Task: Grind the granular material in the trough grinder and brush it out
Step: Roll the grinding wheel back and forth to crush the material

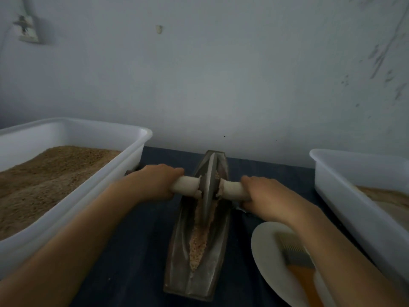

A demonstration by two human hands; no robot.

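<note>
Grain filled the white tub to the left of the trough grinder, heaped brown and coarse against its near wall. The grinder itself sat in the middle of the dark worktop, a long metal boat with its long axis running away from the person toward the wall, the far tip pointing at the wall and the blunt end nearest the body.

Left of the grinder's wheel, the left hand was wrapped round the pale axle handle, fingers curled fully over it. The wheel stood upright on edge in the groove, toward the far half of the trough, with the granular material lying in the groove on the near side of it, still lumpy and uneven. Right of the wheel, the right hand gripped the other end of the axle in the same closed hold.

To my eye the grinding was only partly done. Doing it well would mean pressing down evenly through both hands so the wheel stayed vertical, and rolling it the whole length of the groove, back through that near heap, without spilling over the lips.

Right of the grinder, near its blunt end, a pale plate held a brush with an orange handle, partly under the right forearm. Farther right stood a second white tub with finer tan powder in it.
</note>
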